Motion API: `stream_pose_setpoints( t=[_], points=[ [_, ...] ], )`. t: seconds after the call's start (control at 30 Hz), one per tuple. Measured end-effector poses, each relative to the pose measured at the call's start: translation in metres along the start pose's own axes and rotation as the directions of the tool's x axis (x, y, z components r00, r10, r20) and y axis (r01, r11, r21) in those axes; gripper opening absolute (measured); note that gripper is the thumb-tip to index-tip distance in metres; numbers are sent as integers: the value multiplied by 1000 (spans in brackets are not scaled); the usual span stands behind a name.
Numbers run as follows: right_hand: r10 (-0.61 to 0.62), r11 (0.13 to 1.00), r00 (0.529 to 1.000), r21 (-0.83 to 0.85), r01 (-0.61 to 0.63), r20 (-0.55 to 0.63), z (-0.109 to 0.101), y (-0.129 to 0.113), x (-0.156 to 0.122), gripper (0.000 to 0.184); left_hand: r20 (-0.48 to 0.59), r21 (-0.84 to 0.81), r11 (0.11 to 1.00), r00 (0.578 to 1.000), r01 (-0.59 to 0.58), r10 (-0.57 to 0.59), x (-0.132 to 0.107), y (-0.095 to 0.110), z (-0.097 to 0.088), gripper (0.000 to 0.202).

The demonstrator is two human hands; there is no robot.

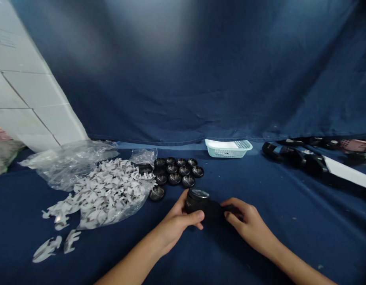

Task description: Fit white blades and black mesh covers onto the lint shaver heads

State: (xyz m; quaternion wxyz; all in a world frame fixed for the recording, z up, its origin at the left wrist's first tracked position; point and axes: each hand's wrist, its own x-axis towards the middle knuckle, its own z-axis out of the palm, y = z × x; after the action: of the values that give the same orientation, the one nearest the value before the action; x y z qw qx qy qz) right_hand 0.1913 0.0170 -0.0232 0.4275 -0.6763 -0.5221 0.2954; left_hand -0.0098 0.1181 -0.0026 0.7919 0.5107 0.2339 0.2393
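Note:
My left hand (184, 217) is wrapped round the head of a black round-headed device (196, 202), thumb across its front. A shiny, glassy disc tops this head, and small pale marks show on its side. A dark handle-like part (214, 209) stretches from the head toward my right hand (245, 221). The right fingers are curled in a pinch at that part's far end; whether they grip the handle itself or a separate dark piece is hard to see. Just beyond my left hand, several round black caps (174, 179) with shiny patterned faces lie in rows.
Left of the caps, a heap of small white-and-grey plastic pieces (111, 190) spills from a clear bag (73, 162). A pale turquoise basket (229, 152) stands at the back by the blue curtain (183, 87). Black parts (292, 156) and a white strip (346, 172) lie at right.

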Motion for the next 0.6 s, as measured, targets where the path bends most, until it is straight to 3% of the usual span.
stream_pose_setpoints(
  t=[0.1,0.23,0.33,0.47,0.6],
  points=[
    [-62,995,998,-85,60,-19,1,-5,-2,23,55,81,996,998,-29,24,-2,-2,4,72],
    [-147,979,989,-144,146,-1,1,-6,-5,32,135,206,973,988,-102,75,-4,-5,6,72],
    [-168,972,986,-165,167,9,0,-5,-6,39,128,290,950,988,-117,82,-6,-6,7,78],
    [-241,958,970,-167,234,-23,-1,-4,-6,58,108,299,944,988,-135,107,-7,-9,8,81],
    [-281,957,958,-96,275,-57,0,-3,-5,66,131,265,950,982,-167,136,-7,-11,10,75]
  ],
)
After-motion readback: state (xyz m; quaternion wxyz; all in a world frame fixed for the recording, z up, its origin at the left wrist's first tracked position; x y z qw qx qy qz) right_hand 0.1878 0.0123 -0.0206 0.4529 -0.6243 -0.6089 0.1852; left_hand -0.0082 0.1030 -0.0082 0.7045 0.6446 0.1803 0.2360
